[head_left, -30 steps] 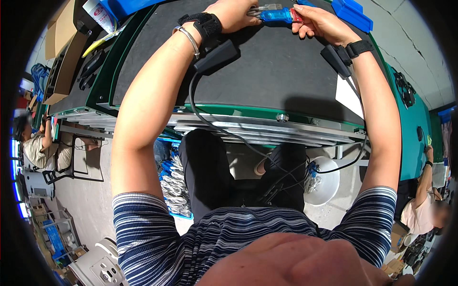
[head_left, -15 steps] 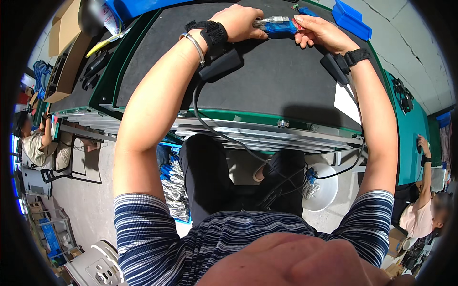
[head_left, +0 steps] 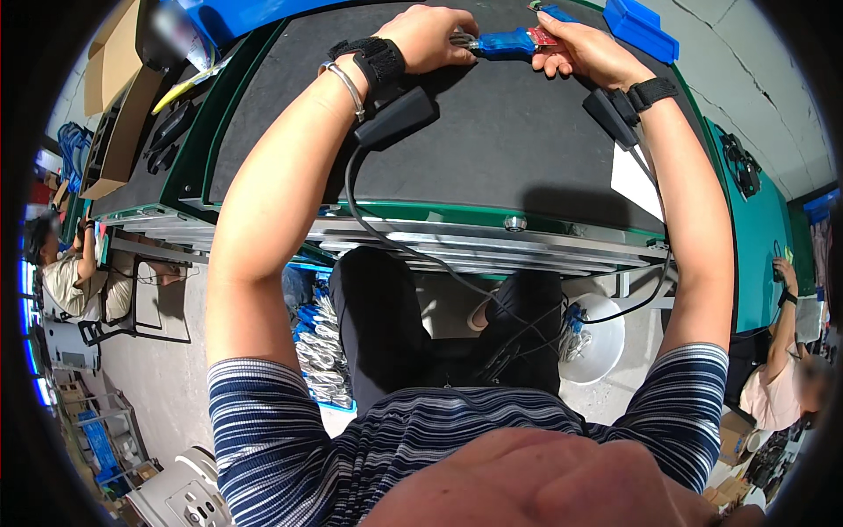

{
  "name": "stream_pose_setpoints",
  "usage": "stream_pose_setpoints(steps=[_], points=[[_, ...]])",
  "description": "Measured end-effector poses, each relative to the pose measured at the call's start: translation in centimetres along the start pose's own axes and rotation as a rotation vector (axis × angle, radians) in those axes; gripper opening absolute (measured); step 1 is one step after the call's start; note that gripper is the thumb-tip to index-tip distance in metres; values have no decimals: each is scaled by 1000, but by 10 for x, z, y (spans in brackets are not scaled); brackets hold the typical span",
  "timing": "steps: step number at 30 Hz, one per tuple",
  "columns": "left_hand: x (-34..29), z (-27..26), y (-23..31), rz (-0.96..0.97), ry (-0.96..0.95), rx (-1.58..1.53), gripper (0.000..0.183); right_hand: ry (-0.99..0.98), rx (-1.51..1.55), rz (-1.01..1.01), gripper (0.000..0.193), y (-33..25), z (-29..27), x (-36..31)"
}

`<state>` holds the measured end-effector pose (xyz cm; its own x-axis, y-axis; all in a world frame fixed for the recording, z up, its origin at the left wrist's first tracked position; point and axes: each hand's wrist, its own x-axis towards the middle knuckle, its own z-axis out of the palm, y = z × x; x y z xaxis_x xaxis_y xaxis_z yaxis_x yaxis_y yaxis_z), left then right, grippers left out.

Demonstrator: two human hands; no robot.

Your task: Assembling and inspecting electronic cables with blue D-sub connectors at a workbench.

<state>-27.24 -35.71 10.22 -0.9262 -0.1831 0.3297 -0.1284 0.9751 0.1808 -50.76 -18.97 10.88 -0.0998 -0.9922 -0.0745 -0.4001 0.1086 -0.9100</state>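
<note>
At the far side of the dark bench mat, my left hand is closed around the grey cable of a blue USB adapter. The adapter lies level between my two hands. A small red circuit board meets its right end, and the fingers of my right hand are pinched on that board. Whether the board is plugged fully into the adapter cannot be made out. Each wrist wears a black strap with a black corded box: the left box, the right box.
Blue bins stand at the far right, with a small blue piece beside them. White paper lies under my right forearm. Below the bench are a crate of cables and a white bucket. Co-workers sit at both sides.
The silver USB plug that showed above the blue adapter is no longer visible there. Both hands appear slightly farther up and left in the picture, still gripping the same ends.
</note>
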Motion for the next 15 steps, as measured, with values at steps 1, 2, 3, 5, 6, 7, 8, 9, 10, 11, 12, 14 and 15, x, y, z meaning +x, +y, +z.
stream_pose_setpoints(steps=[1, 2, 3, 5, 6, 7, 8, 9, 10, 11, 12, 14, 15], points=[[0, 0, 2, 0, -1, -1, 43, -4, 20, 8, 47, -1, 0, -1], [0, -1, 4, -26, -10, -4, 43, -8, 41, 16, 47, -1, 1, -1], [0, -1, 5, -52, -19, -7, 43, -8, 41, 17, 47, 0, 1, -1], [0, 1, 3, -49, -20, 2, 44, -26, -107, -69, 43, 3, 1, 0], [0, 2, 4, -47, -21, 11, 45, -26, -107, -68, 43, 4, 0, 0], [0, 2, 3, -47, -21, 11, 45, -52, -110, -78, 40, 5, -2, 2], [1, 2, 3, -51, -38, 10, 45, -78, -113, -88, 38, 7, -3, 2], [0, 1, 3, -56, -56, 9, 46, -79, -112, -88, 38, 7, -3, 3], [0, 2, 3, -58, -57, 9, 46, -77, -122, -92, 36, 7, -2, 3], [0, 2, 4, -63, -65, 13, 45, -75, -133, -96, 35, 7, -1, 3], [0, 2, 4, -67, -71, 19, 44, -74, -134, -97, 35, 6, 0, 2], [1, 1, 3, -65, -53, 27, 45, -55, -146, -78, 31, 3, 2, -1], [1, 2, 0, -64, -38, 35, 46, -57, -146, -79, 31, 2, 5, -2]])
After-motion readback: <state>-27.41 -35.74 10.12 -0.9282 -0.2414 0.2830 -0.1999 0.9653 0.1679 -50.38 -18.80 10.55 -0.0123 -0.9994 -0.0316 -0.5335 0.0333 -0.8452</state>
